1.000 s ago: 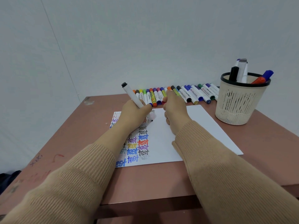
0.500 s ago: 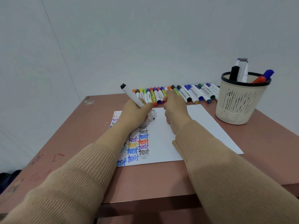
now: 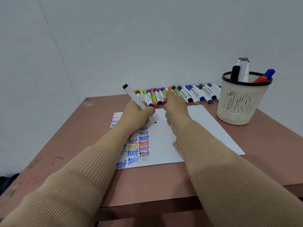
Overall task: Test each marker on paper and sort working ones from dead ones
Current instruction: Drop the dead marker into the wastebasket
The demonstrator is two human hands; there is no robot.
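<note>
- While the left hand pinches the white marker between thumb and curled fingers, its black tip sits on the paper. It's right at the top of the second column of "test" words, so I'd call this the write-a-test-word step.
- The right hand is a curled fist resting on the sheet just beside the tip. I can't tell if the cap is tucked inside it (would make sense, but nothing shows).
- To do it well, I reckon: light, even pressure and a whole word rather than a dot, so a faint line gets a fair verdict. The fist pinning the sheet should stop it sliding.
- Room-wise, the right half of the paper is blank, so there's plenty of space for another column.
- The written columns run under the left wrist, so fresh ink could smear on the sleeve.
- The row of markers lies along the table's far edge, just past the paper and close to the knuckles. A careless flick could roll some.
- The mesh cup with a few markers stands off to the right, clear of both hands.
</note>
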